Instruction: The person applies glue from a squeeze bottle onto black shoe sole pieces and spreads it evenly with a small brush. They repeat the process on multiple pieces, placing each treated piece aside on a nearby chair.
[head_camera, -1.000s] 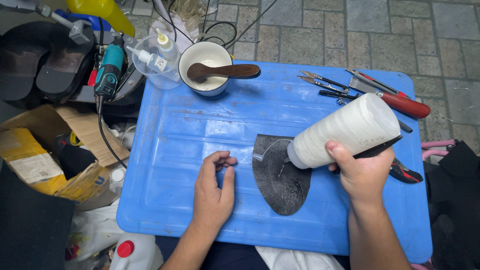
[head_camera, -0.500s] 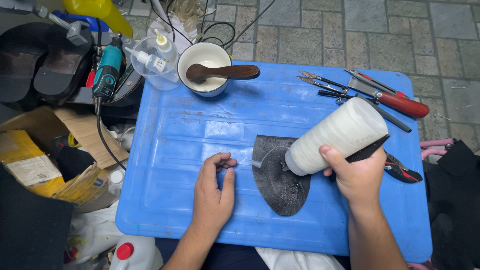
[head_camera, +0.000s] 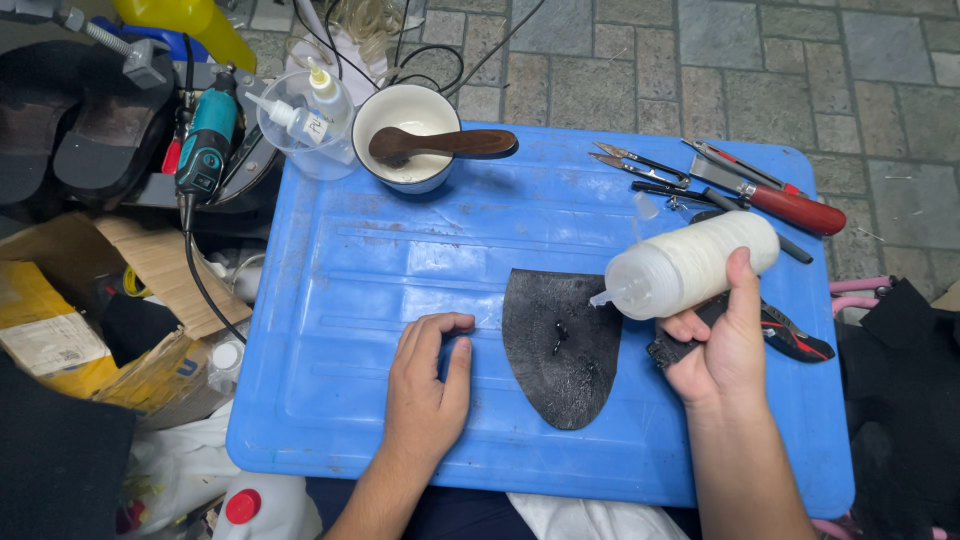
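Bottle: our right hand (head_camera: 722, 350) wraps a white squeeze bottle (head_camera: 690, 264), laid nearly level, nozzle pointing left, its tip just off the right edge of the sole piece so the spout stays over the work.
Sole piece: black leather sole piece (head_camera: 562, 345) lies flat mid-counter, rounded end toward us, a small dark blob near its middle.
Left hand: our left hand (head_camera: 428, 385) rests on the blue counter (head_camera: 350, 300), fingers curled, holding nothing, just beside the sole piece.
Under the grip: black-and-red cutters (head_camera: 790, 338) sit beneath our right hand.
Far edge: bowl with wooden spoon (head_camera: 415, 140); red-handled knife (head_camera: 795, 208) and tweezers (head_camera: 640, 162), well apart.
Obstruction: none between nozzle and leather, we judge.
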